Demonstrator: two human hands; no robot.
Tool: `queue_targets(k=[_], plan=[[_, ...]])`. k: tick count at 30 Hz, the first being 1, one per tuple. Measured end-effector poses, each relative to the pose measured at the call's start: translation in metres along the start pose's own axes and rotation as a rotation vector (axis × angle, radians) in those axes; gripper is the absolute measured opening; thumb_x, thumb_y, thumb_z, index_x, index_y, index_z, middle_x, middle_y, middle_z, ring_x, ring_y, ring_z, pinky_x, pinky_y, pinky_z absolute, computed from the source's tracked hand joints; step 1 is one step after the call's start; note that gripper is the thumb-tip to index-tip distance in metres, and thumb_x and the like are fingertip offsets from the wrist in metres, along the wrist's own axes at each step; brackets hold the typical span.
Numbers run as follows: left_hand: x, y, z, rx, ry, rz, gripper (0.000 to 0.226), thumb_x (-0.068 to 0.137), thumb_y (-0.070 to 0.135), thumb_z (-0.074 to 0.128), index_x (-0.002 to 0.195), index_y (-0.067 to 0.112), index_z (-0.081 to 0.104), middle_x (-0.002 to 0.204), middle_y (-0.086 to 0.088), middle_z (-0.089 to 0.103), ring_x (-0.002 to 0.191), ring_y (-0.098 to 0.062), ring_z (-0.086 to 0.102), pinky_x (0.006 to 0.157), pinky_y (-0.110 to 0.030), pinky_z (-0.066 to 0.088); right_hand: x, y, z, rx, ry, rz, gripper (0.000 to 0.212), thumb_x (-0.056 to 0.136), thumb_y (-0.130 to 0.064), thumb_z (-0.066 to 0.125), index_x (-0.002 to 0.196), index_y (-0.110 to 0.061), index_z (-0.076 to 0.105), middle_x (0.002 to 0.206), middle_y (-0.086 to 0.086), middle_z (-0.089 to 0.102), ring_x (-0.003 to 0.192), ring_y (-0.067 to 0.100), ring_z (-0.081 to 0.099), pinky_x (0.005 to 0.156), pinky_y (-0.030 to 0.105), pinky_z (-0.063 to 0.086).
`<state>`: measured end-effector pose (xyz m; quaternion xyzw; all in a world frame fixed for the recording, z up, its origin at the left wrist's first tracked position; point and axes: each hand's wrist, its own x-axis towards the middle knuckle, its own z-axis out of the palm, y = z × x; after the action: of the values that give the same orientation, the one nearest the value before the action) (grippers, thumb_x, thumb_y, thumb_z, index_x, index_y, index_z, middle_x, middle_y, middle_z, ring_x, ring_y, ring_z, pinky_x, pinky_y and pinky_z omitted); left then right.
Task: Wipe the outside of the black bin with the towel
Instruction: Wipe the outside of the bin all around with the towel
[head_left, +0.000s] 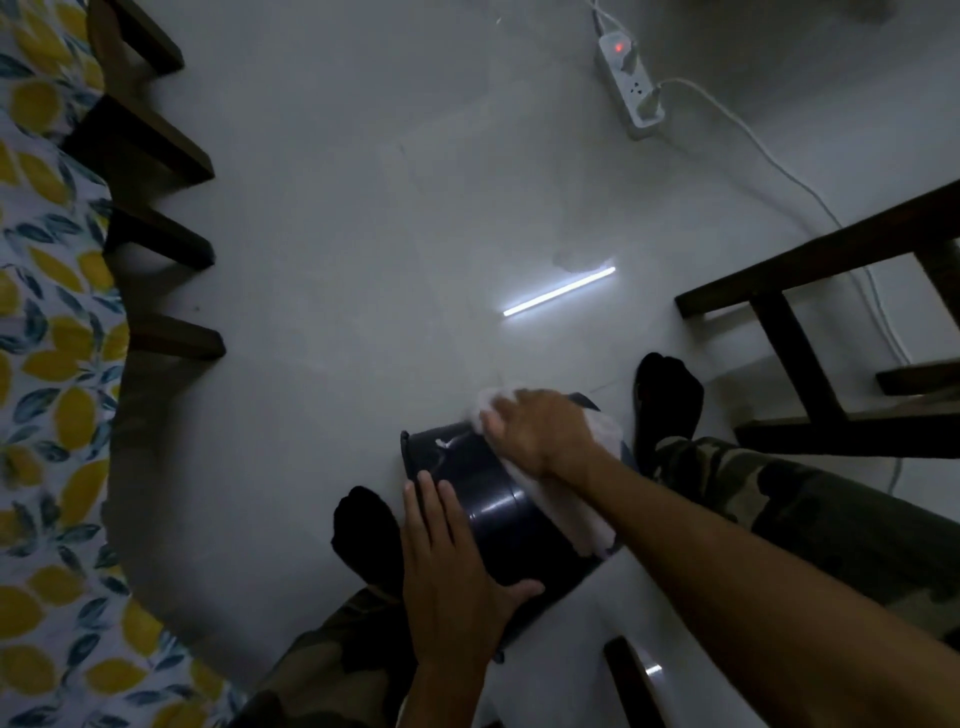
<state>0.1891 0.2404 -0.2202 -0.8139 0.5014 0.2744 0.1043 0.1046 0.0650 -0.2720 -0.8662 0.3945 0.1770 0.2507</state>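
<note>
The black bin (493, 499) lies tipped on its side on the grey floor between my two feet in black socks. My left hand (447, 561) rests flat on the bin's near left side, fingers stretched out and thumb wrapped round it. My right hand (540, 431) presses the white towel (571, 499) against the bin's upper right side. The towel drapes down the bin's flank under my forearm, with a bunched end sticking out past my fingertips.
A bed with a lemon-print sheet (47, 364) and dark wooden slats (156, 156) fills the left. A dark wooden frame (810, 312) stands at the right. A white power strip (631, 88) with cables lies on the floor at the top right.
</note>
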Motion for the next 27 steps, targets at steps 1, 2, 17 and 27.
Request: queue_targets(k=[1,2,17,27], plan=[[0.001,0.0,0.001,-0.006,-0.002,0.009,0.163,0.032,0.097,0.061,0.156,0.003,0.014,0.165,-0.02,0.013,0.152,-0.038,0.012,0.12,-0.05,0.018,0.002,0.017,0.001,-0.025,-0.061,0.066,0.039,0.108,-0.039,0.032,0.125,-0.017,0.059,0.123,0.013,0.067,0.104,0.034,0.065,0.086,0.044,0.054],[0.002,0.0,0.003,0.002,-0.01,0.028,0.162,0.032,0.097,0.061,0.156,0.005,0.012,0.166,-0.019,0.01,0.153,-0.037,0.01,0.12,-0.051,0.018,-0.003,0.032,0.005,-0.104,-0.081,0.087,0.045,0.107,-0.039,0.025,0.127,-0.017,0.058,0.126,0.014,0.065,0.108,0.038,0.064,0.089,0.046,0.053],[-0.012,0.001,0.014,0.016,-0.061,0.081,0.16,0.035,0.09,0.069,0.157,0.003,0.016,0.167,-0.019,0.003,0.154,-0.038,0.003,0.12,-0.049,0.014,0.014,0.006,-0.001,0.178,-0.321,0.203,0.061,0.099,-0.06,0.022,0.141,-0.031,0.055,0.15,0.011,0.056,0.13,0.034,0.058,0.11,0.054,0.038],[0.007,0.008,-0.01,-0.044,0.082,0.154,0.154,0.035,0.08,0.081,0.156,0.01,0.017,0.165,-0.023,0.01,0.152,-0.038,0.003,0.102,-0.055,0.048,-0.032,0.062,0.0,0.41,0.183,0.551,0.048,0.109,-0.037,0.035,0.102,-0.007,0.071,0.099,0.016,0.068,0.093,0.035,0.066,0.073,0.035,0.042]])
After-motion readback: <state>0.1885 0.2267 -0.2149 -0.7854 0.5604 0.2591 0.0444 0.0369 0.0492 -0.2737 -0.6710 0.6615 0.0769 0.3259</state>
